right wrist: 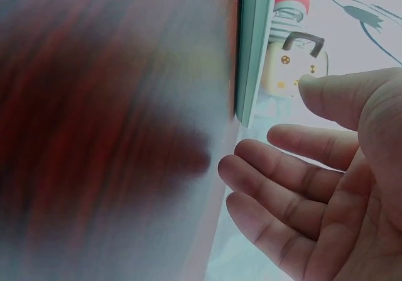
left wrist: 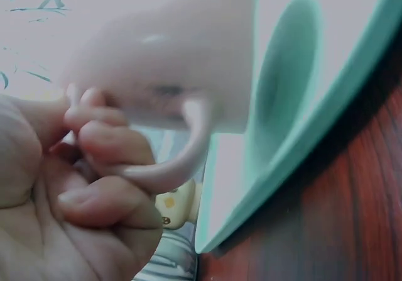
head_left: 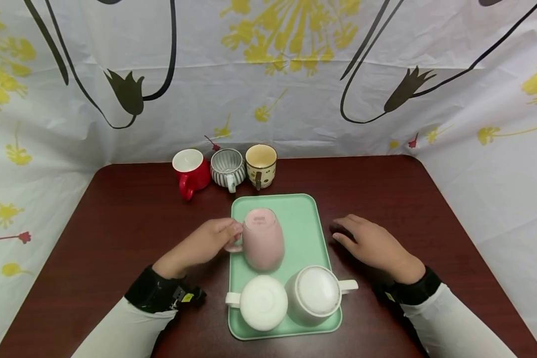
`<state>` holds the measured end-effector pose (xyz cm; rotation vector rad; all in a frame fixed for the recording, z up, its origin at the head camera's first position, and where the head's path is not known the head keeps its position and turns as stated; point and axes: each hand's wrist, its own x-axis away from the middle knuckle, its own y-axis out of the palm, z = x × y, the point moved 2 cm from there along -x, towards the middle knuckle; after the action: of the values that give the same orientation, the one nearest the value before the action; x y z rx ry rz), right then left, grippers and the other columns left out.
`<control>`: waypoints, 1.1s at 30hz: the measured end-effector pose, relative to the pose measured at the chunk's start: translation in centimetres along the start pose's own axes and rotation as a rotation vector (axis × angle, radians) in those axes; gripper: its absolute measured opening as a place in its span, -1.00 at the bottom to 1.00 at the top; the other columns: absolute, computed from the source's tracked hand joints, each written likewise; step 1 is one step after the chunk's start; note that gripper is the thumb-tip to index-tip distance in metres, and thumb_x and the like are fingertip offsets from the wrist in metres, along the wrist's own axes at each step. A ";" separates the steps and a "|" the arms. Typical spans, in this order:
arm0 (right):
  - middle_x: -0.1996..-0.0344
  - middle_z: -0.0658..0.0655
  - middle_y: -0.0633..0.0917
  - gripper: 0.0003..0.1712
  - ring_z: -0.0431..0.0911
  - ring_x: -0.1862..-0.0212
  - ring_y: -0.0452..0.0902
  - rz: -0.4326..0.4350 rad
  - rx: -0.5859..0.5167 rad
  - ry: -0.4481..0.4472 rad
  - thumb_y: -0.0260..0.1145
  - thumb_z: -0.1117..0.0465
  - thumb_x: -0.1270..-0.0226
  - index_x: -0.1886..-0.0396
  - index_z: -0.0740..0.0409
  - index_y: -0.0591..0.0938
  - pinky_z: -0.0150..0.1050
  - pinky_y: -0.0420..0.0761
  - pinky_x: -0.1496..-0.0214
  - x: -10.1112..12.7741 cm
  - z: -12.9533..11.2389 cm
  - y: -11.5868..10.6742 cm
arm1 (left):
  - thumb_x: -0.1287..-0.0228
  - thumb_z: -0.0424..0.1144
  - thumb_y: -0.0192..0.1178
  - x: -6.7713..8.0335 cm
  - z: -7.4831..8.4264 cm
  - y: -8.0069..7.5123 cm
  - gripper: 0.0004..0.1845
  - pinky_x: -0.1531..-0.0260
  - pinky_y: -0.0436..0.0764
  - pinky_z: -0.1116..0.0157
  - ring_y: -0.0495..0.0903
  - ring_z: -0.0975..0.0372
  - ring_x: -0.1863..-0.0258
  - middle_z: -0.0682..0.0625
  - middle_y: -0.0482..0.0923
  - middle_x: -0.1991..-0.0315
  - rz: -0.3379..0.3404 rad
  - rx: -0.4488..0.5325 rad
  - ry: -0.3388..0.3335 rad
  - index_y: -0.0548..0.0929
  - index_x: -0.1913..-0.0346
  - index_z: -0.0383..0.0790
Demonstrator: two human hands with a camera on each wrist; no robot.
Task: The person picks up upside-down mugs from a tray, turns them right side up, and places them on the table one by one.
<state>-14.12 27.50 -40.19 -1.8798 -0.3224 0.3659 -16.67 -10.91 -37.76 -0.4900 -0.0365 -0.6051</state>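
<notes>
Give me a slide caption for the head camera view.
Left hand grips the upside-down pink mug by its handle on the green tray; right hand rests open beside it.

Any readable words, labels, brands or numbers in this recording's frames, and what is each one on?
No text can be read.
Upturned pink ceramic mug on the mint green plastic tray, held at its handle by the left hand: a darker pink stamp on its base, too small and blurred to read.
Small yellow tag on the black left wristband: too small to read.
</notes>
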 end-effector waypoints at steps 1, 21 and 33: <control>-0.07 0.09 0.71 -0.57 -0.01 -0.09 0.69 -0.001 0.000 0.000 0.33 0.07 -0.52 -0.27 0.14 0.63 0.06 0.69 -0.08 0.0 0.0 0.0 | -0.68 -0.07 -0.03 -0.2 0.0 -0.1 -0.62 0.23 0.52 0.32 0.49 0.20 0.37 -0.03 0.44 0.47 0.021 0.020 -0.015 0.54 0.29 -0.26; -0.05 0.09 0.72 -0.59 -0.02 -0.08 0.69 0.006 -0.003 -0.011 0.33 0.09 -0.52 -0.25 0.14 0.64 0.05 0.69 -0.08 0.1 -0.2 -0.1 | -0.69 0.07 -0.29 -3.7 3.9 -1.0 -0.55 0.69 0.13 0.58 0.23 0.42 0.64 0.17 0.27 0.59 -0.177 1.148 -0.092 0.42 0.37 -0.04; -0.04 0.07 0.72 -0.59 -0.03 -0.08 0.69 0.010 -0.003 -0.018 0.33 0.07 -0.53 -0.25 0.13 0.64 0.05 0.69 -0.09 -0.2 -0.4 0.0 | -0.68 0.10 -0.36 -6.2 3.1 0.5 -0.49 0.67 0.01 0.57 0.17 0.44 0.66 0.20 0.24 0.63 -0.222 1.275 -0.129 0.40 0.44 -0.01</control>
<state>-14.09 27.10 -40.02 -1.8825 -0.3260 0.3887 -21.20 -5.80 -36.34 0.7231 -0.5678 -0.6439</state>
